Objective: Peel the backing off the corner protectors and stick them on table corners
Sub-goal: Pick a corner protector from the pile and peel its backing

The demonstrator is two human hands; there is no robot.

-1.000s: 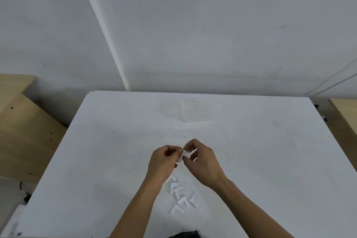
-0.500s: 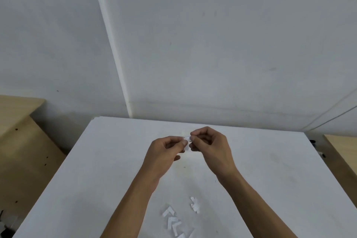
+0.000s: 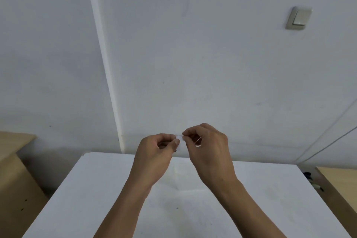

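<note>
Both my hands are raised above the white table, in front of the wall. Between them is one small white corner protector. My left hand pinches its left side with thumb and fingertips. My right hand pinches its top right edge with curled fingers. Most of the protector is hidden by my fingers, so I cannot tell how much backing is on it. The pile of other protectors is out of view.
A clear plastic piece lies faintly on the table below my hands. Wooden furniture stands at the left and right. A light switch is on the wall, and a white conduit runs down it.
Both hands have risen with the protector, from low over the table to in front of the wall. The view has tilted up, and the pile of loose protectors has dropped out of view.
</note>
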